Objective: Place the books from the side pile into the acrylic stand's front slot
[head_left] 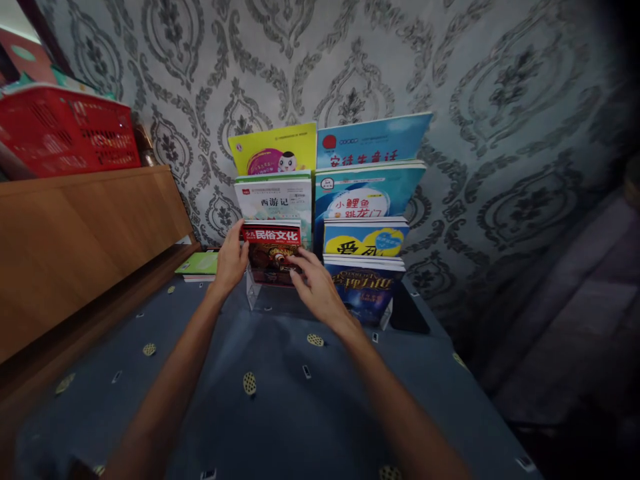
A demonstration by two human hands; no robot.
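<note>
A small book with a red and dark cover [273, 257] stands upright in the front left slot of a clear book stand [253, 295]. My left hand [231, 260] grips its left edge, with the thumb near the front cover; some fingertips are hidden. Across the lower right of that cover, my right hand [320, 287] reaches with its fingers apart, touching or nearly touching it. Behind the red book stand a white book [275, 193] and a yellow book [275, 143]. To the right, a dark blue book [363, 293] leans in front of several blue ones [375, 180].
A patterned dark blue cloth [280, 413] covers the surface. Thin green-topped books [197, 263] lie flat at left, beside a wooden panel [85, 247] with a red basket [70, 130] on top. A dark flat object [409, 310] lies right of the stand. Patterned wallpaper rises behind.
</note>
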